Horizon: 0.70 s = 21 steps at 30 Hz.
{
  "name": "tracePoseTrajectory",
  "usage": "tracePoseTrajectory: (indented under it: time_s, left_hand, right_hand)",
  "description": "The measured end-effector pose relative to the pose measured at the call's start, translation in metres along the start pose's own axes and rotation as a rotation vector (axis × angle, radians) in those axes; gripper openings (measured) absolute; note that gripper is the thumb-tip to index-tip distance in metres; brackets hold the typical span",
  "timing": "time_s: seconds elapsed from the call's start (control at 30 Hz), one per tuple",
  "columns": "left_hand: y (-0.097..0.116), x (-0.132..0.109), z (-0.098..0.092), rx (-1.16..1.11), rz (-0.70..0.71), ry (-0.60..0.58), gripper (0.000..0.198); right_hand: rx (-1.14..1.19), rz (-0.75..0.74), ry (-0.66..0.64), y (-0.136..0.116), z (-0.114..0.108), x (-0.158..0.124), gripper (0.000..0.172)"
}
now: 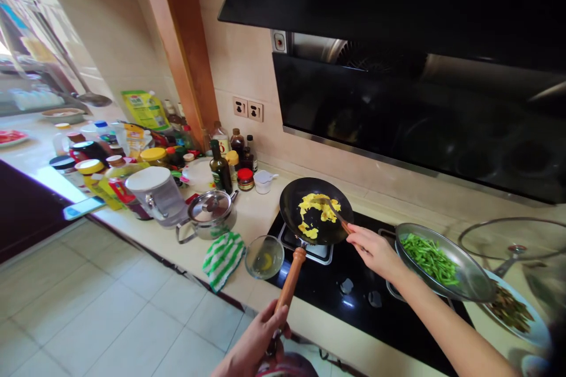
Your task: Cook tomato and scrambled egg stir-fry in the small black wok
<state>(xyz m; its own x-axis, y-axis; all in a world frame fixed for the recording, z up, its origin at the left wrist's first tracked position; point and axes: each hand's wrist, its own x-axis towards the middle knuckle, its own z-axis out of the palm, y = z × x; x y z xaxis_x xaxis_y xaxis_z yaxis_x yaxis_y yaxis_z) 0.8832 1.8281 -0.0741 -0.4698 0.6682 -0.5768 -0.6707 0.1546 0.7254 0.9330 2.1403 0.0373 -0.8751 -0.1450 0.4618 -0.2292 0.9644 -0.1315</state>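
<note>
A black wok (316, 210) sits on the left burner with yellow scrambled egg (317, 212) in it. My left hand (255, 341) is wrapped around the end of the wok's wooden handle (290, 283). My right hand (374, 250) grips the wooden handle of a spatula (338, 218), whose tip rests in the egg.
A metal bowl of green beans (431, 259) stands on the black hob (354, 294), right of my hand. A glass bowl (264, 257), striped cloth (223, 258) and lidded pot (207, 214) lie left of the wok. Several bottles and jars crowd the counter. A glass lid (513, 240) and plate (513, 309) are far right.
</note>
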Motion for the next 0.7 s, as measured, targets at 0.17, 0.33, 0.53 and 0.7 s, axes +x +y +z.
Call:
tracePoseTrajectory:
  time_s: [0.17,0.33,0.53,0.7]
  left_hand:
    - [0.002,-0.001,0.004,0.007,0.029,0.011,0.068]
    - [0.002,-0.006,0.007,-0.041,0.022,0.027,0.067]
    - [-0.015,0.008,-0.01,-0.241,0.039,0.193,0.059]
    - [-0.019,0.03,-0.049,-0.345,0.083,0.404,0.044]
  right_hand:
    - [0.089,-0.049,-0.146,-0.03,-0.004,-0.024,0.026]
    - [0.143,0.075,-0.075,-0.009,-0.011,-0.028,0.025]
    - [0.099,0.024,-0.037,0.026,-0.006,-0.029,0.026]
    - [0.191,-0.078,-0.175,0.022,-0.029,-0.04,0.03]
